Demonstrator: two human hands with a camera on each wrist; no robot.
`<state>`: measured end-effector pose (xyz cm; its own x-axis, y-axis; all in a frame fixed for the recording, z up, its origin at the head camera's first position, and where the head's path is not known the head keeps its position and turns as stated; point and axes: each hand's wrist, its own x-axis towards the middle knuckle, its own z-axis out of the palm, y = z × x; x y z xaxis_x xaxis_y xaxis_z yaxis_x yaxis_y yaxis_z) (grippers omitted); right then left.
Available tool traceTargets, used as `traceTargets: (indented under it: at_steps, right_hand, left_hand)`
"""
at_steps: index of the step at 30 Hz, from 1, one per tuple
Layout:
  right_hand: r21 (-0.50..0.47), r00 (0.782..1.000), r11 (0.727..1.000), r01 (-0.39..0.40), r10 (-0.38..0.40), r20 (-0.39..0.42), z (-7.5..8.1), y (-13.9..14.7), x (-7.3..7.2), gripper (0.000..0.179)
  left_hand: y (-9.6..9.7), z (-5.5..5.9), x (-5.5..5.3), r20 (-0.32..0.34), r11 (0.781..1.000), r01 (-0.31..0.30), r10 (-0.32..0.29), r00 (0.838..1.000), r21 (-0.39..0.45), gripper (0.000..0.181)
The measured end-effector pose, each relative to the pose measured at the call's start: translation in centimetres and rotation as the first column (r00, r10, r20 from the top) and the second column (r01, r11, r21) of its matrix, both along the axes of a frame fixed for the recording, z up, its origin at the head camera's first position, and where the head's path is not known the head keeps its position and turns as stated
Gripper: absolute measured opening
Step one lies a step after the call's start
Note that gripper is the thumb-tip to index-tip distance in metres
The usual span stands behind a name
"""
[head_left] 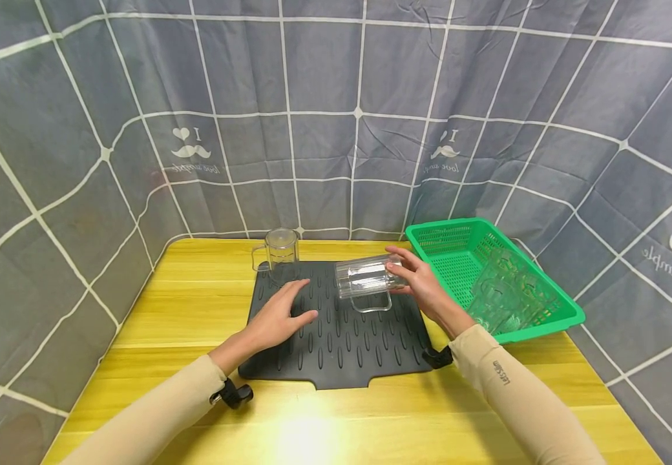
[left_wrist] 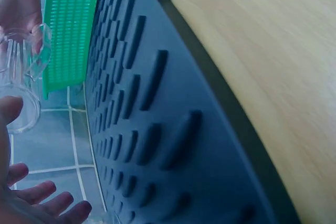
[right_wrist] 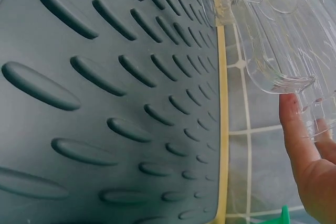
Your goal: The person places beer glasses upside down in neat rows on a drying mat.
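My right hand (head_left: 426,287) grips a clear glass mug (head_left: 365,276) by one end. The mug lies sideways in the air above a dark ribbed drying mat (head_left: 342,336), its handle pointing down towards me. In the right wrist view, the fingers hold the mug (right_wrist: 283,40) beside its handle. My left hand (head_left: 280,314) hovers over the mat's left part, fingers spread and holding nothing, apart from the mug. A second glass mug (head_left: 282,248) stands at the mat's back left corner, handle to the left.
A green plastic basket (head_left: 446,258) stands at the right, with several clear glass mugs (head_left: 501,290) heaped in its right part. The mat lies on a yellow wooden table (head_left: 196,284). A grey curtain with white lines (head_left: 324,148) closes off the back and sides.
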<state>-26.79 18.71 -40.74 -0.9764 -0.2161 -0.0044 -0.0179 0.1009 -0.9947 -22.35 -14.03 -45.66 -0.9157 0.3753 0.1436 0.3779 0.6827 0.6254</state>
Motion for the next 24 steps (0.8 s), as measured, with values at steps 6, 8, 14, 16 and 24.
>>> traceTargets:
  at_steps: [6, 8, 14, 16, 24]
  right_hand:
    - [-0.007, 1.000, 1.000, -0.006, 0.006, 0.002, -0.5, -0.4, 0.0, 0.053]
    - [-0.008, 1.000, 1.000, -0.008, 0.008, 0.001, -0.6, -0.5, 0.0, 0.054]
    - [-0.018, 1.000, 1.000, -0.014, 0.014, 0.008, -1.1, -0.9, 0.2, 0.055]
    - [-0.026, 1.000, 1.000, -0.014, 0.014, 0.015, -1.3, -1.0, 0.2, 0.055]
    - [-0.054, 0.999, 0.998, -0.017, 0.019, 0.043, -1.7, -1.6, 0.2, 0.053]
  left_hand:
    - [1.0, 0.5, -0.4, 0.035, 0.994, -0.007, 0.004, 0.999, 0.108, 0.080]
    - [1.3, 0.6, -0.4, 0.045, 0.990, -0.011, 0.005, 0.999, 0.138, 0.080]
    - [2.1, 0.9, -0.7, 0.083, 0.973, 0.001, -0.021, 0.996, 0.232, 0.082]
    - [2.4, 0.9, -0.9, 0.088, 0.964, 0.004, -0.028, 0.996, 0.265, 0.082]
    - [3.5, 1.0, -1.5, 0.104, 0.937, -0.011, -0.027, 0.994, 0.350, 0.085]
